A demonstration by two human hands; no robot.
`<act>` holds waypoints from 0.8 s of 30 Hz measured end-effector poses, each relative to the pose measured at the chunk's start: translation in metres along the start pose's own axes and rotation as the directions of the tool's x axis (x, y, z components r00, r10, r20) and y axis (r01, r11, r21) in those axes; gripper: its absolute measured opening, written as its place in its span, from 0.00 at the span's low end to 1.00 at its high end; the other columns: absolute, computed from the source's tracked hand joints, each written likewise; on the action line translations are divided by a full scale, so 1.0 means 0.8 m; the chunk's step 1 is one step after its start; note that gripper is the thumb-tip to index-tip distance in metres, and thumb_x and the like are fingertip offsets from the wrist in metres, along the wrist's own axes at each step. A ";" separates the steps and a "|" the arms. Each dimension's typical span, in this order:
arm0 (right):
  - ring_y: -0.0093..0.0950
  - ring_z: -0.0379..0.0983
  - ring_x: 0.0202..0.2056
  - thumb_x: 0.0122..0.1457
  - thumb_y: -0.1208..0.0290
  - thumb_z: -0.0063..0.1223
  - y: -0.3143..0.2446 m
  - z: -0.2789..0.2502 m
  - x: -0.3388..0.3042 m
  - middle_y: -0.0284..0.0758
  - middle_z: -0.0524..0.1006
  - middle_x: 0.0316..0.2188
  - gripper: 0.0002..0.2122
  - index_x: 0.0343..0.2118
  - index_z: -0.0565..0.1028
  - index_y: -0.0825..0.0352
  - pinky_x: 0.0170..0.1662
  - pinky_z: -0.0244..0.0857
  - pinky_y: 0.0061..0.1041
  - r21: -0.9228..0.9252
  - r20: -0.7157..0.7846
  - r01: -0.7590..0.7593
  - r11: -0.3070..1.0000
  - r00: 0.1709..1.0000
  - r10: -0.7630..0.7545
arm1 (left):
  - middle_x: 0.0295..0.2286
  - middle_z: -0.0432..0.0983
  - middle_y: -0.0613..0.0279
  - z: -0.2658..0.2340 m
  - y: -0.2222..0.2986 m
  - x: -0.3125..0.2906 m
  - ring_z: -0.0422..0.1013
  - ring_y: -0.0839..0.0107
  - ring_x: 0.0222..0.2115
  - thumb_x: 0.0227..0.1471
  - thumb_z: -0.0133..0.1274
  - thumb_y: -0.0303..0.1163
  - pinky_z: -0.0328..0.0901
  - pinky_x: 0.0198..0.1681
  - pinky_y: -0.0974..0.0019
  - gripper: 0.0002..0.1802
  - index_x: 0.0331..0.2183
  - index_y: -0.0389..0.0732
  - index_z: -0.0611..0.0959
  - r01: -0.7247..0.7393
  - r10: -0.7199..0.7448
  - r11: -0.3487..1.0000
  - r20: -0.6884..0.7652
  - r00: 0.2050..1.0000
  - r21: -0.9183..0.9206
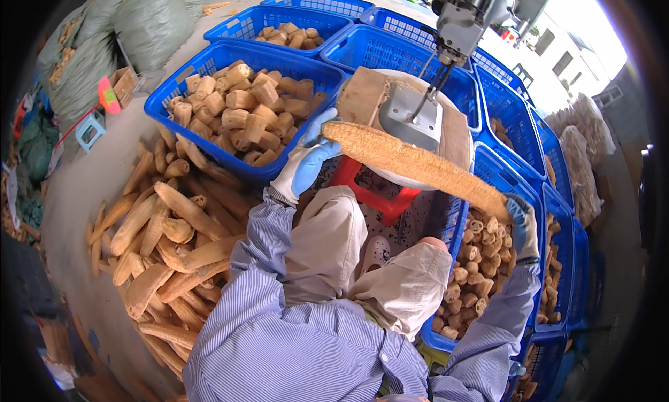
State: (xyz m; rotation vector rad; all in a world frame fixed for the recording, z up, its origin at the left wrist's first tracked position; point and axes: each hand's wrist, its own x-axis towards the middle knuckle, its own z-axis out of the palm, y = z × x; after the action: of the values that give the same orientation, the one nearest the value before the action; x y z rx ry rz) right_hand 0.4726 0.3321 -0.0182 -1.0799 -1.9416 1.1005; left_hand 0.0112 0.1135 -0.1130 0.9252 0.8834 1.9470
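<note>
A long, tan dried loofah (411,161) stretches between my two gloved hands. My left hand (310,158), in a white and blue glove, grips its left end. Around its lower right end, my right hand (521,224) is closed. Just beyond the loofah stands a machine with a grey metal head (463,26) and a thin upright rod or blade. That rod or blade meets a metal plate (411,116) on a cardboard-covered round table (362,95). The loofah lies across the table's near side; whether it touches the surface, I cannot tell.
Whole loofahs (167,249) are heaped on the floor at my left. A blue basket (265,53) holds thick cut pieces; another, under my right hand, holds small end pieces (477,263). More blue baskets surround the machine. A red stool (373,200) stands beneath the table. Large sacks (153,26) stand far left.
</note>
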 end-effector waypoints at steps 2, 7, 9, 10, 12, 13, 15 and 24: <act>0.23 0.74 0.45 0.61 0.63 0.59 -0.015 -0.006 0.018 0.32 0.80 0.44 0.16 0.46 0.81 0.68 0.54 0.64 0.23 -0.077 -0.190 -0.005 0.997 0.982 -0.010 | 0.49 0.74 0.59 0.018 -0.003 0.009 0.75 0.71 0.45 0.59 0.55 0.30 0.72 0.49 0.70 0.27 0.59 0.42 0.72 0.075 -0.078 0.985 0.016 0.997 0.154; 0.41 0.70 0.57 0.47 0.48 0.70 0.004 0.049 0.077 0.42 0.74 0.57 0.44 0.66 0.61 0.53 0.60 0.67 0.38 -0.874 -0.247 0.120 0.470 0.723 -0.645 | 0.42 0.77 0.59 0.039 -0.062 0.058 0.78 0.73 0.33 0.60 0.57 0.37 0.76 0.38 0.70 0.26 0.54 0.32 0.74 0.236 -0.222 0.955 -0.091 0.971 0.179; 0.42 0.65 0.61 0.32 0.51 0.79 -0.015 0.119 0.069 0.41 0.68 0.61 0.57 0.68 0.56 0.51 0.65 0.58 0.45 -0.853 -0.055 0.301 0.427 0.760 -0.647 | 0.42 0.77 0.58 0.060 -0.083 0.076 0.79 0.72 0.33 0.60 0.58 0.36 0.76 0.38 0.70 0.25 0.54 0.33 0.74 0.238 -0.217 0.940 -0.111 0.970 0.244; 0.41 0.56 0.66 0.31 0.44 0.77 -0.031 0.161 0.061 0.41 0.60 0.66 0.60 0.70 0.52 0.50 0.69 0.44 0.50 -0.867 0.042 0.278 0.414 0.868 -0.494 | 0.41 0.77 0.57 0.059 -0.096 0.086 0.80 0.69 0.34 0.59 0.58 0.34 0.77 0.36 0.69 0.25 0.54 0.32 0.74 0.244 -0.226 0.951 -0.108 0.968 0.192; 0.41 0.48 0.70 0.36 0.32 0.67 -0.043 0.219 0.071 0.40 0.54 0.69 0.59 0.71 0.48 0.46 0.71 0.30 0.54 -0.925 0.182 0.253 0.284 0.950 -0.254 | 0.41 0.77 0.58 0.070 -0.107 0.096 0.80 0.67 0.34 0.60 0.58 0.34 0.77 0.36 0.69 0.25 0.54 0.31 0.73 0.275 -0.267 0.955 -0.081 0.960 0.108; 0.40 0.48 0.70 0.39 0.33 0.66 -0.038 0.239 0.085 0.38 0.55 0.69 0.57 0.71 0.47 0.44 0.71 0.30 0.56 -0.929 0.203 0.259 0.263 0.954 -0.222 | 0.41 0.77 0.58 0.074 -0.110 0.102 0.80 0.67 0.35 0.60 0.58 0.34 0.77 0.36 0.68 0.26 0.54 0.31 0.73 0.287 -0.283 0.955 -0.068 0.957 0.069; 0.39 0.53 0.68 0.44 0.37 0.66 -0.042 0.250 0.104 0.36 0.61 0.66 0.52 0.71 0.50 0.44 0.70 0.32 0.56 -0.931 0.221 0.259 0.258 0.961 -0.164 | 0.42 0.78 0.58 0.079 -0.122 0.112 0.80 0.68 0.33 0.60 0.58 0.33 0.75 0.35 0.69 0.25 0.55 0.32 0.73 0.294 -0.288 0.939 -0.062 0.956 0.179; 0.37 0.65 0.59 0.49 0.39 0.63 -0.022 0.234 0.178 0.34 0.69 0.57 0.43 0.68 0.59 0.44 0.66 0.50 0.43 -0.923 0.309 0.328 0.199 0.944 -0.118 | 0.46 0.80 0.57 0.075 -0.165 0.194 0.75 0.70 0.41 0.53 0.63 0.25 0.69 0.46 0.70 0.26 0.54 0.37 0.77 0.129 -0.191 0.814 0.051 0.980 0.566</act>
State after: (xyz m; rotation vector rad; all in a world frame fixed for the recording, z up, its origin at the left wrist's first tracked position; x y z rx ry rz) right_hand 0.2476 0.3860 -0.0650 -1.1799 -2.8877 -0.4576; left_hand 0.0422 0.3203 -0.1478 1.2267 1.4654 1.4902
